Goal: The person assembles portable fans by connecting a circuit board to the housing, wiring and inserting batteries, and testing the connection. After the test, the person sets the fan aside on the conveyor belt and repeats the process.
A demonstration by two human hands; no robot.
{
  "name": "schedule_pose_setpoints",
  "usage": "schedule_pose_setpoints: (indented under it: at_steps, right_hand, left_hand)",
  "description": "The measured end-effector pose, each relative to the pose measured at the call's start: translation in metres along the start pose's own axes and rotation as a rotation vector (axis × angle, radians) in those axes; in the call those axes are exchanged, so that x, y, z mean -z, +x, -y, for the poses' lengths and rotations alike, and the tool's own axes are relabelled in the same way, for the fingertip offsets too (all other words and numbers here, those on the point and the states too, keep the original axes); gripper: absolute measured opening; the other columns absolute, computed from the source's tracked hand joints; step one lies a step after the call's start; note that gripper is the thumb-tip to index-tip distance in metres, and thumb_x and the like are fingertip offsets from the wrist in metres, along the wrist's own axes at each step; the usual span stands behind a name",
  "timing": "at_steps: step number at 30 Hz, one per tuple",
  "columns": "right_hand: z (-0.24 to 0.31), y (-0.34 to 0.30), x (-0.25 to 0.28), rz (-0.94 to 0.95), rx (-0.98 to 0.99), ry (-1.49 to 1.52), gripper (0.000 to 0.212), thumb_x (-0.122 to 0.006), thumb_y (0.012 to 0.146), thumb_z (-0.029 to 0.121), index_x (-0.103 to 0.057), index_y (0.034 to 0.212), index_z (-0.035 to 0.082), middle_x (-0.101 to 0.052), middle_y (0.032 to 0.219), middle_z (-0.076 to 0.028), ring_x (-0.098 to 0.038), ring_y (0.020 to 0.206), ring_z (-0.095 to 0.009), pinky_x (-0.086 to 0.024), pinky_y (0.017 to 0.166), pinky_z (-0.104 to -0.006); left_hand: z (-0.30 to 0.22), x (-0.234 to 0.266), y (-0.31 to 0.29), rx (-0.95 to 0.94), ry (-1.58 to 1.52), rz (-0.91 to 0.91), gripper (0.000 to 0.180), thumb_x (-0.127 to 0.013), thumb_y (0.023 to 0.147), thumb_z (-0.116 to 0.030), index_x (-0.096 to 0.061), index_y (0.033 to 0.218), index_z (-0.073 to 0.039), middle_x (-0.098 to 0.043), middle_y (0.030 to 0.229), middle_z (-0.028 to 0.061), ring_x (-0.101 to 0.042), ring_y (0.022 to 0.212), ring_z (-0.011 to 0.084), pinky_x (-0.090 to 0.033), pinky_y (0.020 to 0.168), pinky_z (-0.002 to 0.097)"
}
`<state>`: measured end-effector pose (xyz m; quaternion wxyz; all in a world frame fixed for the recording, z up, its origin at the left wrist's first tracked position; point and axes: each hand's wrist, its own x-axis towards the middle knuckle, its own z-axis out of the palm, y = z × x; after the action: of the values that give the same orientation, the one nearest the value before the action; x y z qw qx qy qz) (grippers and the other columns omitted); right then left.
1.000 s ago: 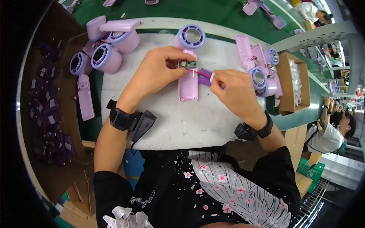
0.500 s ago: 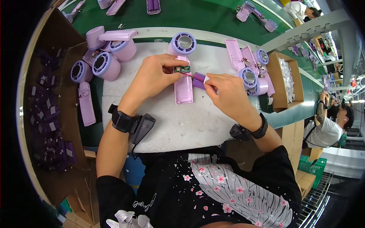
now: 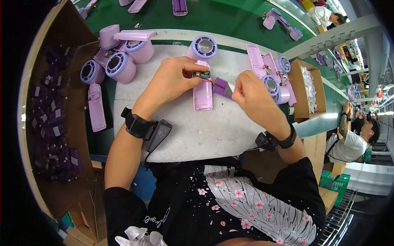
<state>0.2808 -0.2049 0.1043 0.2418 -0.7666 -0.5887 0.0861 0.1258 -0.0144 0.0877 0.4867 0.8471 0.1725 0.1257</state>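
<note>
In front of me a handheld fan lies on the white foam mat, its round lilac head (image 3: pixel 204 47) at the far end and its pink open handle shell (image 3: pixel 202 99) toward me. My left hand (image 3: pixel 174 78) pinches a small green circuit board (image 3: pixel 201 74) over the top of the handle. Red wire runs from the board to a purple battery pack (image 3: pixel 220 87), which lies slanted just right of the handle. My right hand (image 3: pixel 254 93) is closed on a white paper-like tab (image 3: pixel 231 87) at the pack's right end. Its fingertips are partly hidden.
More fan heads and shells (image 3: pixel 120 67) stand at the left, others (image 3: pixel 271 84) at the right. A deep cardboard box (image 3: pixel 76 123) of purple packs is at far left; a small carton (image 3: pixel 322 94) of white pieces is at right. Beyond runs a green belt (image 3: pixel 230 20) with parts.
My right hand has drawn slightly right, away from the battery pack, and more of the white tab shows. The pack has tilted. My left hand still holds the board.
</note>
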Motion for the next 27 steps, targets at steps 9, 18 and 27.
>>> schedule_pose_setpoints:
  at_steps: [9, 18, 27]
  right_hand:
    - [-0.142, -0.05, 0.168, -0.296, -0.702, -0.514, 0.026, -0.063, 0.086, 0.021, -0.065, 0.096, -0.003, -0.067, 0.078, -0.009, -0.063, 0.063, -0.015, -0.05, 0.056, -0.0277]
    - [-0.074, 0.057, 0.154, -0.052, -0.227, -0.107, 0.046, -0.066, 0.088, 0.033, -0.063, 0.116, -0.003, -0.069, 0.089, -0.01, -0.065, 0.074, -0.013, -0.05, 0.067, -0.0281]
    - [-0.232, 0.18, 0.05, 0.242, -0.242, -0.485, 0.058, -0.068, 0.08, 0.031, -0.052, 0.13, 0.007, -0.062, 0.121, -0.02, -0.061, 0.106, -0.036, -0.053, 0.083, -0.0445]
  left_hand:
    - [0.006, 0.008, -0.006, -0.051, 0.028, -0.033, 0.034, -0.065, 0.076, -0.002, -0.072, 0.109, -0.006, -0.069, 0.106, 0.0126, -0.062, 0.07, 0.0136, -0.051, 0.066, 0.0253]
    - [0.003, 0.012, -0.006, -0.087, 0.067, -0.03, 0.035, -0.064, 0.073, -0.003, -0.072, 0.107, -0.006, -0.069, 0.105, 0.018, -0.065, 0.067, 0.0178, -0.052, 0.065, 0.0273]
    - [0.039, 0.027, -0.043, -0.244, 0.057, -0.034, 0.032, -0.067, 0.07, -0.008, -0.074, 0.102, -0.007, -0.07, 0.099, 0.0151, -0.067, 0.071, 0.0243, -0.054, 0.069, 0.0317]
